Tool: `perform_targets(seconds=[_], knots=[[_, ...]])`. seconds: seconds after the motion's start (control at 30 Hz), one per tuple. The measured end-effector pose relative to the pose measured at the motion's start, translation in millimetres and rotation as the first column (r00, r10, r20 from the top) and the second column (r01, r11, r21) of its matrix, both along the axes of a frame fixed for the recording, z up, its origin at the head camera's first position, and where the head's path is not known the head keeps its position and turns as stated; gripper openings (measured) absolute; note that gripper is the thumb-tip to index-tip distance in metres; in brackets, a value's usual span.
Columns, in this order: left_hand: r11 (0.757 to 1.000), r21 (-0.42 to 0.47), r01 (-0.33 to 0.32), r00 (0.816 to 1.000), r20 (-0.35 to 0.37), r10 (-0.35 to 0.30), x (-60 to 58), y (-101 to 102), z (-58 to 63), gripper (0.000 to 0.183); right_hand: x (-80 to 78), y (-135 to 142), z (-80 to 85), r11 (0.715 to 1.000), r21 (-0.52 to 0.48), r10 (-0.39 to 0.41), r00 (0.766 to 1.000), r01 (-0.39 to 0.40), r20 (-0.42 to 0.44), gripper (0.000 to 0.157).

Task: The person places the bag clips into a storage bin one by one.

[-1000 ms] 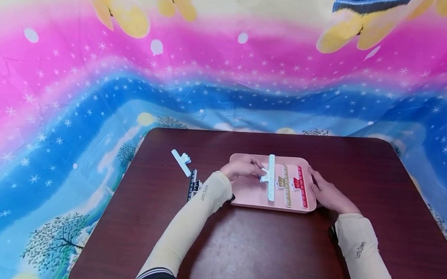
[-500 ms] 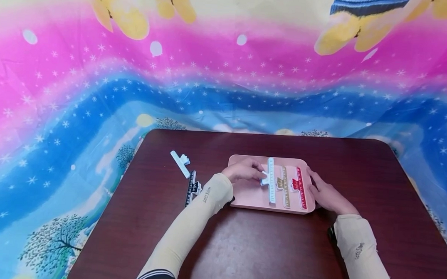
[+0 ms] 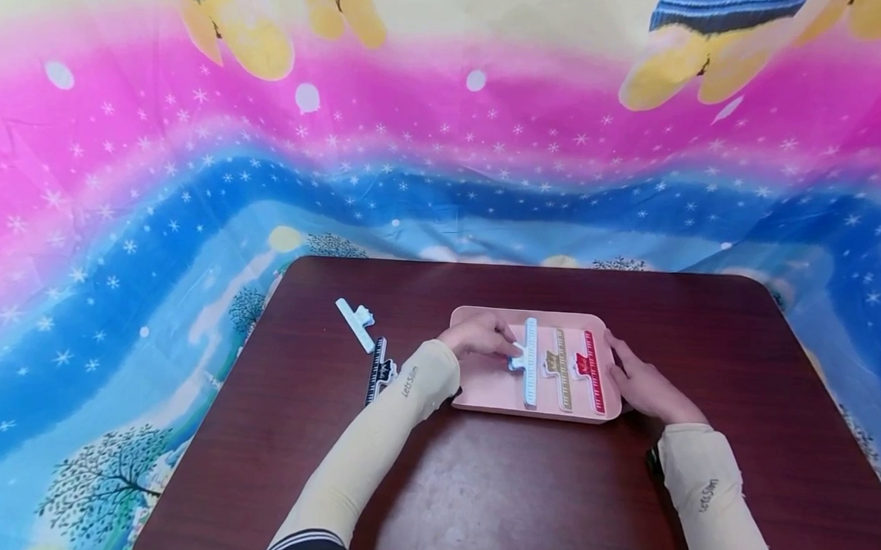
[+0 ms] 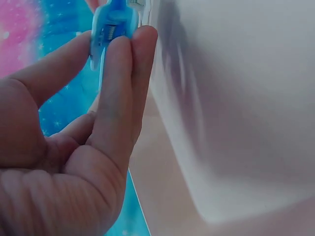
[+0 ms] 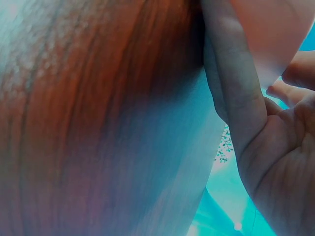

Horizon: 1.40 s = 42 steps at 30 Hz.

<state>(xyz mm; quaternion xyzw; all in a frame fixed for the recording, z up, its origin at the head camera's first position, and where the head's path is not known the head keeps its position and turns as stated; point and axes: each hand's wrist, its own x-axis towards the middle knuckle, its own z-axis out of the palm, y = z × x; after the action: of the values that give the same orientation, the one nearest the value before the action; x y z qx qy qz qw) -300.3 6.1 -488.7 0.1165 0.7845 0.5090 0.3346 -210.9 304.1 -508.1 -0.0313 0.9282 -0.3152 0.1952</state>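
Note:
My left hand [image 3: 480, 336] pinches the handle of a long light blue spring clip [image 3: 530, 365], whose bar stands lengthwise over the pink tray [image 3: 483, 398]. In the left wrist view, thumb and fingers close on the clip's handle [image 4: 112, 30], with its spring showing between them. To its right in the tray lie a gold clip [image 3: 560, 370] and a red clip [image 3: 591, 372], roughly parallel. My right hand [image 3: 650, 387] rests against the tray's right side. In the right wrist view, its fingers [image 5: 236, 73] lie straight along the tray near the tabletop.
Left of the tray, a second light blue clip [image 3: 355, 325] lies slanted on the dark wooden table [image 3: 505, 491]. A black clip [image 3: 379, 371] lies beside it, partly hidden by my left sleeve. A patterned cloth [image 3: 445, 177] hangs behind the table's far edge.
The light blue clip in my left hand has lowered and shifted slightly left toward the tray floor, its handle tilting down. My right hand stays at the tray's side.

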Motion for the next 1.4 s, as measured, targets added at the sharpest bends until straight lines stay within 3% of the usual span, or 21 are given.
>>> perform_targets(seconds=[0.13, 0.27, 0.47, 0.73, 1.03, 1.2, 1.33, 1.4], knots=[[0.998, -0.055, 0.044, 0.996, -0.073, -0.048, 1.9, 2, 0.4, 0.018, 0.0, 1, 0.4, 1.000, 0.007, 0.000, 1.000, 0.000, -0.001, 0.074], [0.984, -0.149, 0.096, 0.979, -0.164, -0.121, 4.6, 3, 2.4, 0.020, -0.1, 1, 0.1, 1.000, 0.021, -0.003, 1.000, 0.003, -0.003, 0.074], [0.977, -0.190, 0.097, 0.978, -0.162, -0.129, 6.8, 1, 4.9, 0.024, -0.8, 1, -1.2, 1.000, 0.007, 0.002, 1.000, -0.002, 0.003, 0.074], [0.976, -0.172, 0.132, 0.978, -0.138, -0.156, 5.5, -1, 6.2, 0.034, -1.0, 1, -1.5, 1.000, 0.004, -0.001, 1.000, 0.001, 0.003, 0.075], [0.957, -0.225, 0.182, 0.946, -0.227, -0.233, 6.6, -10, 13.6, 0.044, -2.5, 2, -0.3, 1.000, 0.012, -0.001, 1.000, 0.001, -0.004, 0.075], [0.963, -0.224, 0.148, 0.912, -0.345, -0.221, 5.8, -27, 24.4, 0.044, -1.6, 2, -0.6, 1.000, 0.001, -0.006, 1.000, 0.006, 0.009, 0.075], [0.970, -0.235, 0.056, 0.873, -0.460, -0.161, 1.9, -51, 30.8, 0.038, -0.7, 1, -1.3, 1.000, -0.015, -0.007, 1.000, 0.007, 0.017, 0.075], [0.973, -0.230, 0.000, 0.863, -0.491, -0.116, 0.3, -66, 33.3, 0.035, -0.2, 1, -1.6, 1.000, -0.018, -0.008, 1.000, 0.009, 0.021, 0.075]])
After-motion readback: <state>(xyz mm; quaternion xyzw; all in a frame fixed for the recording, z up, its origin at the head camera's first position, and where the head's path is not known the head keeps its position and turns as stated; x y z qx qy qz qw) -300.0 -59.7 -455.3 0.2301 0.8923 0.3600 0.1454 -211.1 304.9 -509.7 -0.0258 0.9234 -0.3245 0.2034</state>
